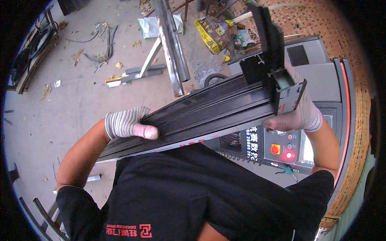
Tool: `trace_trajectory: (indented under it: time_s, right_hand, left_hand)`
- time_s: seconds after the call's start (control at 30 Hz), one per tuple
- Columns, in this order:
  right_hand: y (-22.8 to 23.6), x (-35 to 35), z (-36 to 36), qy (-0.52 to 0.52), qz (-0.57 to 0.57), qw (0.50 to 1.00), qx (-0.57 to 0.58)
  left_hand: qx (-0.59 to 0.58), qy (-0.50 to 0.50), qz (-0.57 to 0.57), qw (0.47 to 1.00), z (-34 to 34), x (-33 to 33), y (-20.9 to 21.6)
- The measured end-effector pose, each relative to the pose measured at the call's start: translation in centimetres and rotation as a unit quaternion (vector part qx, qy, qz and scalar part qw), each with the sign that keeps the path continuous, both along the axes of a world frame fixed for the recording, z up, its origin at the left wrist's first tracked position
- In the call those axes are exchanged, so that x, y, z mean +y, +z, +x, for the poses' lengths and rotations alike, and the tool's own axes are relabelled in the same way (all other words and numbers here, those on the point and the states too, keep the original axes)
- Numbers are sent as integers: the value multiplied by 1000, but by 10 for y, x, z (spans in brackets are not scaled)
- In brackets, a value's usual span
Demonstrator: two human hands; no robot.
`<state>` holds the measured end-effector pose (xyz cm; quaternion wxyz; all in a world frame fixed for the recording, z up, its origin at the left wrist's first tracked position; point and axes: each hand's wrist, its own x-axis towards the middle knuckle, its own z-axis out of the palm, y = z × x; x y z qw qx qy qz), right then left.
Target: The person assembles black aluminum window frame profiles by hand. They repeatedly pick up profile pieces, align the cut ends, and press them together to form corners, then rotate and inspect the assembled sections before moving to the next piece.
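My left grip (130,123), in a striped knit glove, is clamped on long black ribbed metal profiles (205,106) aslant before the black-shirted torso (173,184); my matching right grip (301,112) clasps their right end. I judge this a handling step, calling for even support.

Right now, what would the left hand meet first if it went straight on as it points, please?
The black profile: the left hand is against it, thumb over its face, though depth beyond is unclear.

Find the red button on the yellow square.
In the head view, the red button sits right of centre on the control panel, below the right hand.
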<state>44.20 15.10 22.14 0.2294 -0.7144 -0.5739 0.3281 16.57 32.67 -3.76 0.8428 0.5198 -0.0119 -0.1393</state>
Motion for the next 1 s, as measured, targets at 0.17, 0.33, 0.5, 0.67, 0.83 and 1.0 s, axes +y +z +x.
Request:
trace_trajectory:
  time_s: [0.17,0.33,0.5,0.67,0.83,1.0]
  right_hand:
    - [11,6,4,241,84,945,-203]
    - [-1,4,14,211,60,968,-121]
    - [-38,4,35,297,112,948,30]
    - [-65,-9,50,349,145,926,0]
    - [-69,-23,48,389,172,900,-96]
    - [-65,-36,41,370,174,899,-160]
  left_hand:
    - [31,-31,28,999,7,9,5]
    - [63,-45,27,997,18,4,34]
    - [41,33,175,983,14,-8,59]
    - [62,60,257,963,8,-18,70]
    - [50,97,383,917,-1,-30,76]
    - [17,121,466,876,-5,-43,74]
